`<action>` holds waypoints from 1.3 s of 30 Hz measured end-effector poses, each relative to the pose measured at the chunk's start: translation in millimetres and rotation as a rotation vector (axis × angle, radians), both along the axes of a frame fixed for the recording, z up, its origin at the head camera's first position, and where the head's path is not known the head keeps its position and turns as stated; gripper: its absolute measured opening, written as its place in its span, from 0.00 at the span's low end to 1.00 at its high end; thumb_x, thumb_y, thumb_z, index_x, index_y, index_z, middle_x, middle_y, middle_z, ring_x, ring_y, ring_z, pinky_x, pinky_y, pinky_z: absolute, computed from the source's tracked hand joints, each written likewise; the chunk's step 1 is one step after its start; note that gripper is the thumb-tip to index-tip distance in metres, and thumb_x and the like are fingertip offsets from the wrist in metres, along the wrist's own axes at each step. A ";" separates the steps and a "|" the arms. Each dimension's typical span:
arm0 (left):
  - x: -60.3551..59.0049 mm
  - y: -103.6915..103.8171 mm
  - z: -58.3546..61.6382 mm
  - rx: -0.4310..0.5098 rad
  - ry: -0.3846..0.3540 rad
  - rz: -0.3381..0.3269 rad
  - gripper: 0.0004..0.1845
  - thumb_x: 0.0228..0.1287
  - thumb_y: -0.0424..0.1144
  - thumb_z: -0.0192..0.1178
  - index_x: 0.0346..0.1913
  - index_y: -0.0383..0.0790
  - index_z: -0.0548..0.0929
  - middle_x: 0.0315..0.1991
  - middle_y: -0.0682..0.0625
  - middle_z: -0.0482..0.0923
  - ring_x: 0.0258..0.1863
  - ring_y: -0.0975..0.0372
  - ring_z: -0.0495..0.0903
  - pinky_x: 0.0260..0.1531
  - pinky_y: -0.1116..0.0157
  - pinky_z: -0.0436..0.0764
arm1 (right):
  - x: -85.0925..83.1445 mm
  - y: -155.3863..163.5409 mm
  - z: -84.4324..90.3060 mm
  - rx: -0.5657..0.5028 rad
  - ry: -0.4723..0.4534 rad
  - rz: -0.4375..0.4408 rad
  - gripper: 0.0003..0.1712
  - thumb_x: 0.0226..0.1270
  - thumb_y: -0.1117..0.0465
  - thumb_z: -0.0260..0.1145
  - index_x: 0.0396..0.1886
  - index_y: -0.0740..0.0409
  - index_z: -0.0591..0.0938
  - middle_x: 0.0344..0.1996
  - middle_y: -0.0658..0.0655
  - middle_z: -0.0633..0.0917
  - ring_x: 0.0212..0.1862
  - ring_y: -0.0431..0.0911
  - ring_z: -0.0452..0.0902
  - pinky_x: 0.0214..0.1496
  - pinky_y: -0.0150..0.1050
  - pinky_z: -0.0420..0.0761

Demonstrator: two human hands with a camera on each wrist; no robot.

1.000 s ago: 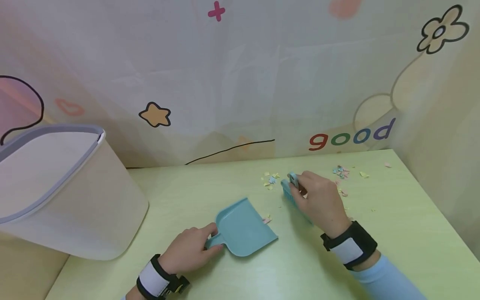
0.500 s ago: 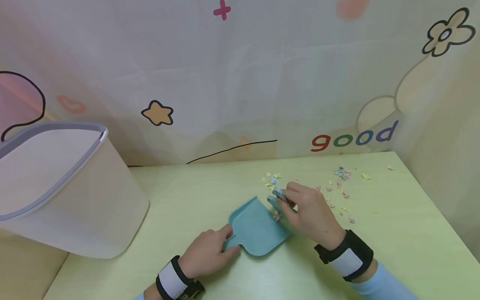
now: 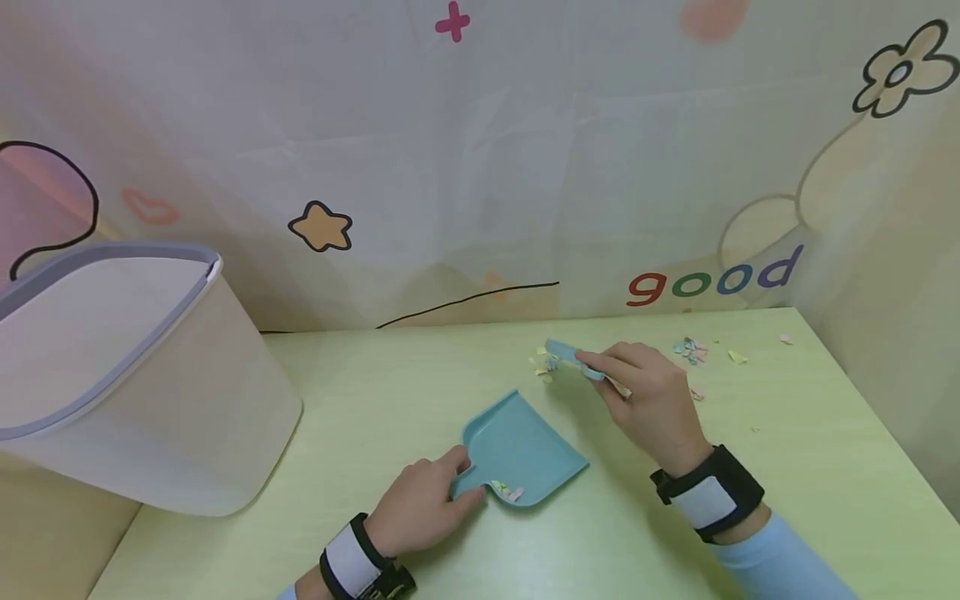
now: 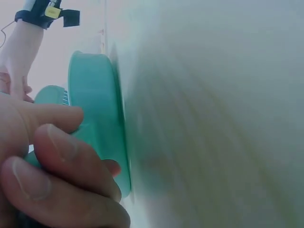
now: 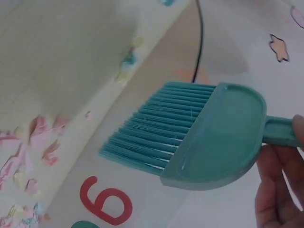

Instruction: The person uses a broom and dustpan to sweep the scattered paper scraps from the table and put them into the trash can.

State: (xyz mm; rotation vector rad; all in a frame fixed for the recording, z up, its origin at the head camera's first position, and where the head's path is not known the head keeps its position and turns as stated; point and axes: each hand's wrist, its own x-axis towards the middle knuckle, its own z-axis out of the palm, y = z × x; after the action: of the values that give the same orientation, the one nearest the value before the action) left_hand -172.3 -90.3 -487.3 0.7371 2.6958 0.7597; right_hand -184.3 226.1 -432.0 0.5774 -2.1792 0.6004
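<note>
My left hand (image 3: 423,506) grips the short handle of a teal dustpan (image 3: 521,446), which lies on the table with its wide edge toward the right. A few paper scraps (image 3: 506,490) sit inside the pan near its handle. In the left wrist view, curled fingers (image 4: 71,152) wrap the handle beside the pan. My right hand (image 3: 654,400) pinches the handle of a small teal hand brush (image 5: 223,137), its bristles seen spread in the right wrist view. The brush is beside a small pile of yellow and blue scraps (image 3: 545,364) at the back of the table.
A large white bin (image 3: 165,400) with a grey rim stands on the left. More coloured scraps (image 3: 691,350) lie at the back right of the pale green table (image 3: 360,392). A printed cloth (image 3: 450,167) hangs behind.
The dustpan has shifted right, and scraps now lie in it. My right hand swept the brush left to the pan's edge, then moved it up and back toward the rear pile.
</note>
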 end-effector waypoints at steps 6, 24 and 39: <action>-2.3 -2.6 -1.0 -0.005 0.004 0.010 0.14 0.71 0.53 0.63 0.44 0.48 0.77 0.16 0.60 0.56 0.14 0.68 0.61 0.16 0.68 0.57 | -2.0 -2.0 -11.7 0.124 -0.035 0.012 0.21 0.44 0.80 0.80 0.40 0.59 0.92 0.33 0.56 0.90 0.36 0.50 0.87 0.38 0.46 0.87; -3.8 -10.3 10.6 -0.043 0.084 0.028 0.14 0.69 0.52 0.65 0.41 0.46 0.77 0.16 0.60 0.56 0.15 0.68 0.62 0.16 0.67 0.59 | 4.1 -9.5 -5.9 0.038 -0.054 0.031 0.21 0.46 0.77 0.81 0.42 0.58 0.92 0.33 0.54 0.90 0.33 0.46 0.87 0.33 0.42 0.85; -5.8 -15.8 14.7 -0.070 0.089 0.019 0.14 0.69 0.52 0.66 0.38 0.46 0.76 0.18 0.59 0.58 0.16 0.66 0.64 0.16 0.66 0.60 | 10.5 -10.0 5.8 0.135 -0.159 0.167 0.19 0.47 0.77 0.79 0.38 0.55 0.90 0.33 0.49 0.91 0.35 0.41 0.86 0.41 0.42 0.87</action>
State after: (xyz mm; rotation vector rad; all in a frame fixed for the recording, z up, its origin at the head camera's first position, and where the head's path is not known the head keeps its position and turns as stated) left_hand -178.1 -106.0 -472.7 0.7468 2.7967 0.6472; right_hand -173.8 216.1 -426.2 0.8140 -2.3496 0.6078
